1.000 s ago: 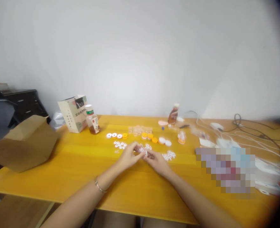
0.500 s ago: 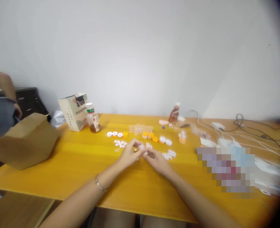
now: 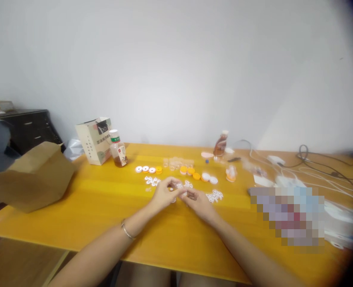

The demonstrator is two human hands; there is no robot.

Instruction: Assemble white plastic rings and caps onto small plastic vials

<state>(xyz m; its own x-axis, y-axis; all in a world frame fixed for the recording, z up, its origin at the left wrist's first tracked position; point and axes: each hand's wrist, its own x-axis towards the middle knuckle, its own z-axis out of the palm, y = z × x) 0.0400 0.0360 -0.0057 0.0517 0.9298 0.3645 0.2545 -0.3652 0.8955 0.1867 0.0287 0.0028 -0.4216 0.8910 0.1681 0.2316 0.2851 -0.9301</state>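
Note:
My left hand [image 3: 166,193] and my right hand [image 3: 198,200] meet over the middle of the yellow table. Between their fingertips they pinch a small clear-and-white piece [image 3: 180,186], mostly covered and too blurred to name closely. Small white pieces [image 3: 151,181] lie loose to the left of my hands, and a heap of flat white pieces [image 3: 214,195] lies to the right. Behind my hands stand orange and white round caps [image 3: 190,171], a row of white ring-topped caps [image 3: 145,169] and a line of clear pieces [image 3: 178,162].
A brown paper bag [image 3: 32,175] stands at the left edge. Behind it are a printed carton bag [image 3: 94,141] and a drink bottle [image 3: 118,149]. Another bottle [image 3: 220,144] stands at the back. Cables [image 3: 316,169] and a power strip cover the right side, near a blurred-out patch.
My hands stay together on the small piece, with only slight finger movement. At the far left another person's arm has gone out of view. The camera has shifted slightly.

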